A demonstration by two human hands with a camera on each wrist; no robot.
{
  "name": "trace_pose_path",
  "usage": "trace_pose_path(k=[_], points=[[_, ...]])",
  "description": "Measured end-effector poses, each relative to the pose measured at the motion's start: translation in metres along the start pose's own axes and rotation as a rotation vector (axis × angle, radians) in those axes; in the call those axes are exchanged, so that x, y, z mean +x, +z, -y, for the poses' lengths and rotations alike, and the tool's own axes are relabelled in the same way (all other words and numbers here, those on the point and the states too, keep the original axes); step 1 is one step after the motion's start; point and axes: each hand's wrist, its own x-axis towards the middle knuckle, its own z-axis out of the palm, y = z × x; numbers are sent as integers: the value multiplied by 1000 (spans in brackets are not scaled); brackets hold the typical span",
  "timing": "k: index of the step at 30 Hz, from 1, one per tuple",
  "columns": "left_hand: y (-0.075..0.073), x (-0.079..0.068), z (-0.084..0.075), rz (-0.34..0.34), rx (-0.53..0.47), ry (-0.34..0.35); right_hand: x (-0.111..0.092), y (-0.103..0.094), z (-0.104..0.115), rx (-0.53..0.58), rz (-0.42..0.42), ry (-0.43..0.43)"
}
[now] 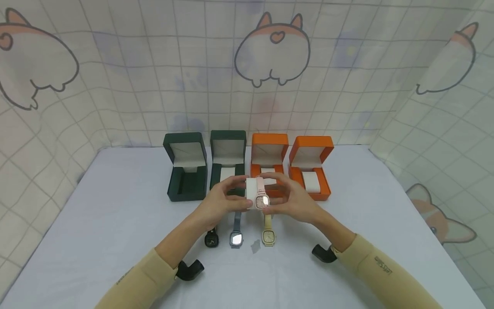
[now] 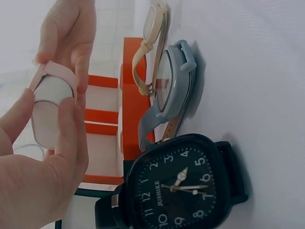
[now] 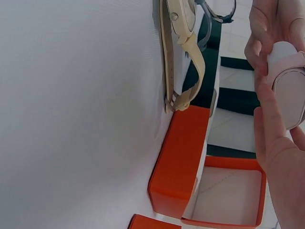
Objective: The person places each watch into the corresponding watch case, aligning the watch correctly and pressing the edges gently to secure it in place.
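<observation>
Both hands meet above the table, in front of the boxes, around a white watch cushion [image 1: 251, 193] with a pink watch [image 1: 262, 201] around its right part. My left hand [image 1: 224, 198] grips the cushion's left end between thumb and fingers. From the other side, my right hand [image 1: 291, 198] pinches the pink watch by its strap and case. The pink strap [image 2: 61, 72] wraps the cushion in the left wrist view; whether it is buckled I cannot tell. Below the hands lie a black watch [image 1: 211, 238], a blue-grey watch [image 1: 236, 238] and a yellow watch [image 1: 268, 237].
Along the back stand open boxes: a dark green box [image 1: 173, 182] with a dark inside, a second green box [image 1: 227, 134], an orange box [image 1: 270, 138] and another orange box [image 1: 326, 189]. The last three hold white cushions. A small grey piece [image 1: 255, 246] lies between watches.
</observation>
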Motion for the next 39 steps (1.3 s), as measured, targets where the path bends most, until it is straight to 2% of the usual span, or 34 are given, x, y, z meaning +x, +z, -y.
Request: trace_pose_path(k=[5,12,16,19,26,31,39], points=[[-1,0,2,1,-7,0,-1,2,0,11,-4,33],[0,1,4,19,-14,17,1,5,2,17,19,-5],[0,1,5,21,-36,4,0,5,2,1,18,-15],[1,1,5,15,-52,-11,0,5,-1,-12,24,-46],[2,1,3,-5,-50,-33,0,5,-6,-40,25,-206],[3,1,3,-8,-56,-37,-1,6,-9,-70,9,-213],[2,2,2,16,-64,-11,-1,7,-13,-49,-27,-226]])
